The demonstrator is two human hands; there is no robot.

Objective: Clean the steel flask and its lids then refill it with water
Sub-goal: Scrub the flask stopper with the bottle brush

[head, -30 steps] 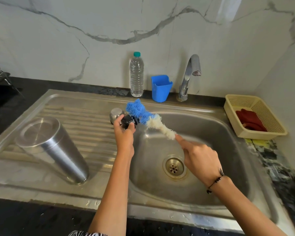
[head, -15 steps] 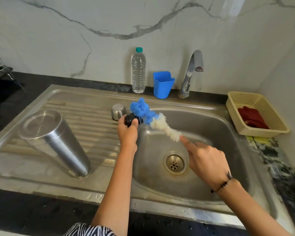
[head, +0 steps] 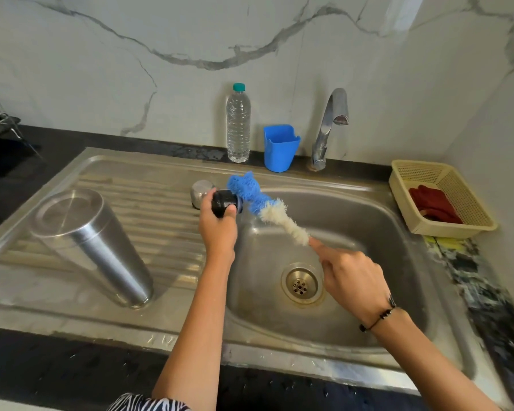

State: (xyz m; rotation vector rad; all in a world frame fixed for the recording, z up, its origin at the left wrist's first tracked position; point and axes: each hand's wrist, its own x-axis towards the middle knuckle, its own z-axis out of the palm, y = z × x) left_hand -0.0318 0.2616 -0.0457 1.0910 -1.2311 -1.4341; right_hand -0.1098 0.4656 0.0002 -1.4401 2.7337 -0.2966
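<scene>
Nearest, the right hand (head: 352, 281) curls round the hidden handle of the bottle brush (head: 267, 207), forefinger laid straight along the stem, probably to steer the bristles. Just beyond, the left hand (head: 218, 228) grips the black inner lid (head: 225, 203) with fingers and thumb wrapped about it, holding it over the near-left rim of the sink (head: 368, 292) so that drips would fall into the basin (a guess from its position). The blue bristle head presses against the lid's far side.

To the left, the steel flask (head: 92, 244) stands upside down on the ribbed drainboard, presumably set there to drain and wait for refilling. Touching or just behind the left hand sits the steel cap (head: 201, 192), also on the drainboard.

Count: one flask, two lids, one brush. Farther back stand one water bottle (head: 238, 126), one blue holder (head: 281, 148) and one tap (head: 330, 126), not running; at right, one basket (head: 457, 185) holds a red cloth.
</scene>
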